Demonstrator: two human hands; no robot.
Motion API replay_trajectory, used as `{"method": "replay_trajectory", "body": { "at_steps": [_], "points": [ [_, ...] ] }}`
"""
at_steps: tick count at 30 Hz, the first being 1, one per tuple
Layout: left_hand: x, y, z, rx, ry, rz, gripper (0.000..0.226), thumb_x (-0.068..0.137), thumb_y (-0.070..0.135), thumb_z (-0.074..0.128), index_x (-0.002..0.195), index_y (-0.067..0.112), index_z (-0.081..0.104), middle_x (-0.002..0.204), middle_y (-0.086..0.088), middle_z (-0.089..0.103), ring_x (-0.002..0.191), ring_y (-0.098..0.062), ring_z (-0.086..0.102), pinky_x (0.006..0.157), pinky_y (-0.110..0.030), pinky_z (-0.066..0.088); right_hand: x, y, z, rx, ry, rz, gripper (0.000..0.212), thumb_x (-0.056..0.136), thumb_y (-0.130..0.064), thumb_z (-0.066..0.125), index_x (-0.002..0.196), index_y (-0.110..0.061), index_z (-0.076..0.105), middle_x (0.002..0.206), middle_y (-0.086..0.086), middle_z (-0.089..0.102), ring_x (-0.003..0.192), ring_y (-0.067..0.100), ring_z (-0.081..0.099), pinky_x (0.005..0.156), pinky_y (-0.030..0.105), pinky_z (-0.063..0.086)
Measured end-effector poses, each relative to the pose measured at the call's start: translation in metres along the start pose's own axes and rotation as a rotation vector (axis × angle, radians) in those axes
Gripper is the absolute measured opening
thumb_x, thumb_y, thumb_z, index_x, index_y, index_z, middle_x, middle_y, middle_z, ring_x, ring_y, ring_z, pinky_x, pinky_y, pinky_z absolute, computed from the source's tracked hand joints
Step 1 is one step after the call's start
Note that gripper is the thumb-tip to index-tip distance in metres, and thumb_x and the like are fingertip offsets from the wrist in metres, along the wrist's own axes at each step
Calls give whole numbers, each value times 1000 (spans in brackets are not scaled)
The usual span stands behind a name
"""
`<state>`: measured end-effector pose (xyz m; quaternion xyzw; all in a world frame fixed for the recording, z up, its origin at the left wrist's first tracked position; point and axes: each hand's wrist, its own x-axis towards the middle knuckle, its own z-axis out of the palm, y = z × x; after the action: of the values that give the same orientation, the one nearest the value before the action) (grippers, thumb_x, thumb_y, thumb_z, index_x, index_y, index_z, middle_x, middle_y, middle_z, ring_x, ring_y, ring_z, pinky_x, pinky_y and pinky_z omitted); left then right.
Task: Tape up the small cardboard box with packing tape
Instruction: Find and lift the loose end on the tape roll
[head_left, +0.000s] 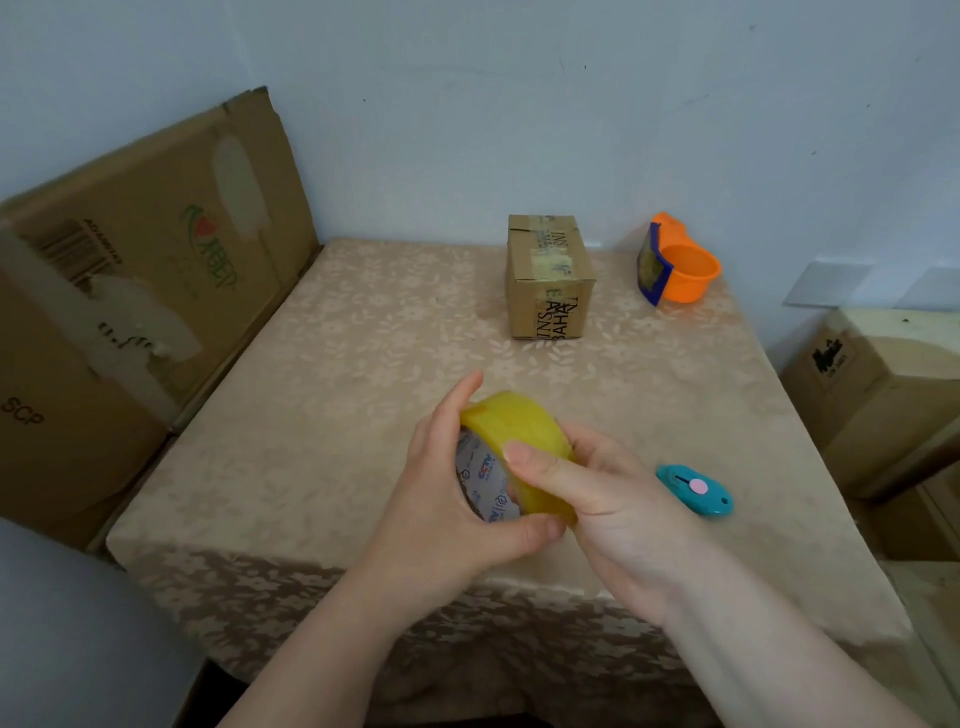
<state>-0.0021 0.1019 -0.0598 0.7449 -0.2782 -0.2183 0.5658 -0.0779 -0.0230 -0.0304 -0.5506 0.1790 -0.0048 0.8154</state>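
- Both hands are wrapped around the roll of tape (519, 457), holding it in the air above the near part of the table (291, 415), well short of the small box (550, 278).
- The left hand (441, 499) grips the roll from its left side, fingers curled over the top edge and the thumb under the printed core.
- The right hand (597, 493) cups the roll from its right side, with the thumb laid flat across the yellow outer band; it looks like a search for the loose end, though no free end can be seen.
- No strip has been pulled off the roll yet, as far as can be told.
- The small box stands upright toward the far side of the table, nearer the wall, untouched by either hand. Its flaps are shut, and patches of old, printed tape already run over its top and front.
- A small teal cutter (693, 490) lies on the table just to the right of the roll, on the near side of the box, ready for cutting.
- An orange cup (688, 273) sits to the right of the box.
- Judged from this, the job is at its start: find the end, pull a strip, lay it over the box seam, press it down and cut.
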Motion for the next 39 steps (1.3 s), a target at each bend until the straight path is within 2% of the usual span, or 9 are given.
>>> {"method": "replay_trajectory", "body": {
  "at_steps": [5,9,12,14,18,24,29,32,39],
  "points": [
    [1,-1,-4,-12,-14,8,114,43,44,88,136,59,23,141,11,39,128,-8,47,101,-42,47,-1,0,1,-47,8,-15,26,84,-10,63,110,-7,66,107,16,72,95,23,69,92,36,52],
    [1,-1,-4,-3,-21,12,113,44,42,87,136,58,24,141,11,38,128,-7,47,101,-42,46,0,3,4,-92,67,-7,34,73,-14,64,107,-9,67,107,20,69,102,30,67,96,45,48],
    [-1,0,-3,25,-21,24,112,46,40,86,137,57,23,140,15,37,128,-1,44,104,-38,44,2,5,5,-127,121,-7,34,67,-13,60,100,-5,66,95,21,69,88,24,65,87,43,49],
    [-1,0,-4,26,-21,24,111,48,39,86,137,58,23,138,18,37,127,1,44,104,-37,44,3,7,6,-145,127,-10,40,60,-15,56,97,-4,64,85,13,67,82,18,64,79,38,48],
    [-1,0,-5,28,-23,29,110,50,37,87,137,58,23,138,21,36,127,1,43,104,-37,44,4,8,7,-166,118,-19,44,58,-14,54,100,-4,64,86,9,66,78,14,65,76,35,48],
    [-1,2,-6,39,-33,30,112,49,38,85,137,59,20,137,24,34,127,4,42,103,-35,45,2,8,9,-159,112,-16,41,64,-18,60,104,-8,65,107,23,68,105,35,64,99,50,45],
    [-1,4,-7,50,-36,40,113,49,38,85,138,59,19,136,26,32,126,6,41,103,-34,46,3,8,9,-143,106,-16,38,62,-16,59,99,-9,67,95,18,70,95,30,65,101,52,42],
    [-2,4,-7,62,-40,41,113,48,39,83,138,58,18,135,27,31,125,10,39,103,-32,45,3,7,9,-129,115,0,38,60,-16,58,96,-9,67,89,9,68,89,22,64,95,49,45],
    [-3,4,-4,78,-35,33,113,47,39,82,139,57,17,134,29,29,124,13,37,104,-31,43,5,9,10,-151,161,14,47,53,-16,54,96,0,61,82,11,62,80,22,61,73,38,44]
  ]
}}
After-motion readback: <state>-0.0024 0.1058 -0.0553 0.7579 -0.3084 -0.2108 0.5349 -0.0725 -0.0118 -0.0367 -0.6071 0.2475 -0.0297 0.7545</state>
